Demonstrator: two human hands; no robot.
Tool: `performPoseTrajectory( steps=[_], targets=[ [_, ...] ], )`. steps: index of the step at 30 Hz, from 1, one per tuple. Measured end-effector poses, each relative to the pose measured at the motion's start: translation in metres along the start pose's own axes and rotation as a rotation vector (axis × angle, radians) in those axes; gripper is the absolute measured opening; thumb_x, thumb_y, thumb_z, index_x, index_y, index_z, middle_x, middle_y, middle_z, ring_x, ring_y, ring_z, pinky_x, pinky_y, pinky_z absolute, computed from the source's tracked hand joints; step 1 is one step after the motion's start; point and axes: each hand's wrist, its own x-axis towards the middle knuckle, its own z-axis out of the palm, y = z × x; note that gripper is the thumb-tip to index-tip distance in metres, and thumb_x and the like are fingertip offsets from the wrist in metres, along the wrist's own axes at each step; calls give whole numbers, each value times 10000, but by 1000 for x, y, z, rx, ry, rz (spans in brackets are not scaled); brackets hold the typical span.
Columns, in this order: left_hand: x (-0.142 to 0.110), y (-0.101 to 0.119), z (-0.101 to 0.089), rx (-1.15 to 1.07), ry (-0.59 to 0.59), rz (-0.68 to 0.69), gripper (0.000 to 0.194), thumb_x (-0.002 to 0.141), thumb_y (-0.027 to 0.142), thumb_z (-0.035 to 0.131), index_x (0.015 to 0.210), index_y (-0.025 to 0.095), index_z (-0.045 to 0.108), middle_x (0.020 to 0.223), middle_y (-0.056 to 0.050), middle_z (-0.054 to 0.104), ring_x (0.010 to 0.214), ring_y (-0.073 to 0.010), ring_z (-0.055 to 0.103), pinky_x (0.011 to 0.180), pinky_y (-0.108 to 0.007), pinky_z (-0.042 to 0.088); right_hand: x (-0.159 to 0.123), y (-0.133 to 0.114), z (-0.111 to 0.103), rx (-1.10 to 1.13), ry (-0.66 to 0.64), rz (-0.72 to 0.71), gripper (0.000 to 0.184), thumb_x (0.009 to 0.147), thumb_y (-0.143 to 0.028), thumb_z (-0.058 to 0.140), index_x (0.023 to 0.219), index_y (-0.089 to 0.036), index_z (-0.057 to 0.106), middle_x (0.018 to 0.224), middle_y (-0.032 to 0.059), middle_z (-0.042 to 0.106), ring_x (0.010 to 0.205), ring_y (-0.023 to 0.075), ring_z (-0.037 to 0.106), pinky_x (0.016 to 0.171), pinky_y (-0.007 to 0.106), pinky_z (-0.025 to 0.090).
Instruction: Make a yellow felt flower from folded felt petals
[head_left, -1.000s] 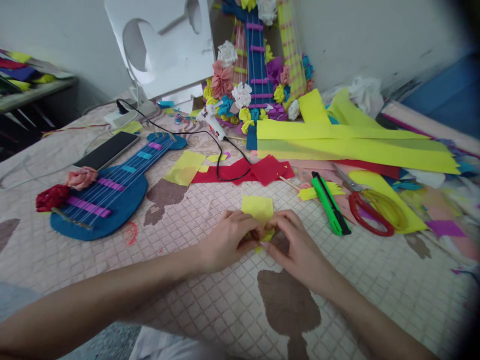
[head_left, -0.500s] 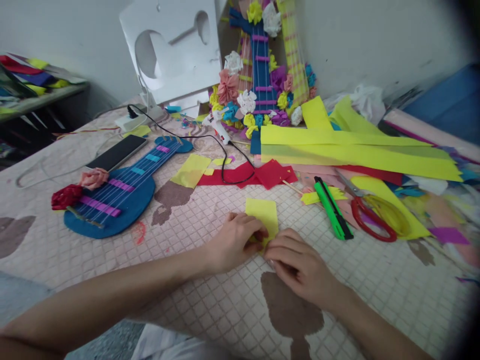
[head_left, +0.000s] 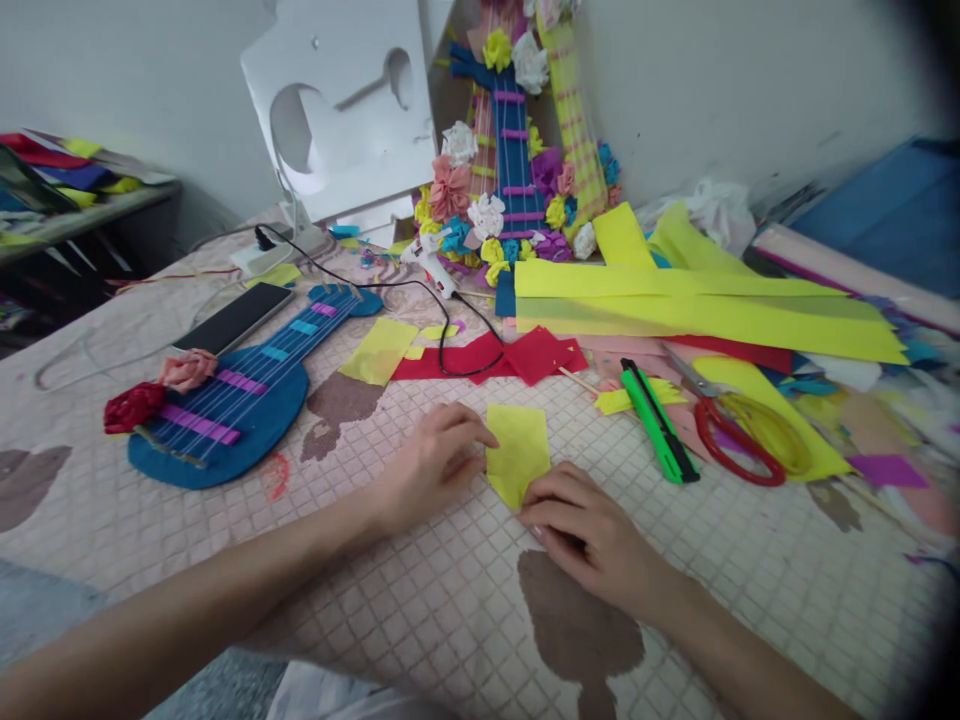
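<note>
A small yellow paper piece (head_left: 517,450) lies on the quilted cloth (head_left: 420,620) in front of me. My left hand (head_left: 431,465) rests at its left edge, fingers curled, fingertips touching the paper's side. My right hand (head_left: 589,535) presses and pinches the paper's near corner with bent fingers. Just right of the paper lie a green utility knife (head_left: 660,420) and red-handled scissors (head_left: 731,430).
A blue felt guitar (head_left: 240,400) with a red and a pink paper flower lies at left beside a black phone (head_left: 236,317). A glue gun (head_left: 431,262) with a black cord, red paper squares (head_left: 536,352), long yellow strips (head_left: 705,300) and a flower-covered guitar model (head_left: 514,170) fill the back.
The yellow paper has been spread flatter on the cloth. My left hand has slid off to its left edge; my right hand has moved down to its near corner.
</note>
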Motion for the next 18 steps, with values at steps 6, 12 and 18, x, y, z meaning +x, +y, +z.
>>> performPoseTrajectory(
  steps=[6, 12, 18],
  targets=[
    [0, 3, 1, 74, -162, 20, 77, 769, 191, 631, 844, 188, 614, 1018, -57, 548, 1009, -217, 485, 895, -388, 388, -1, 0, 1, -2, -6, 11, 201, 860, -106, 488, 948, -220, 628, 943, 56, 601, 928, 195, 521, 796, 376, 471],
    [3, 1, -2, 38, -192, -18, 131, 720, 181, 676, 795, 176, 569, 994, -37, 545, 982, -203, 486, 897, -368, 366, 0, 0, 1, 7, -7, 20, 202, 859, -95, 493, 951, -217, 625, 941, 54, 592, 925, 192, 511, 796, 364, 468],
    [4, 1, -4, 31, -217, -4, 64, 769, 173, 627, 830, 190, 618, 1013, -43, 538, 1006, -202, 486, 908, -371, 361, 0, 0, 1, 4, -13, 16, 197, 863, -99, 493, 957, -214, 622, 941, 53, 593, 926, 191, 513, 796, 362, 467]
  ],
)
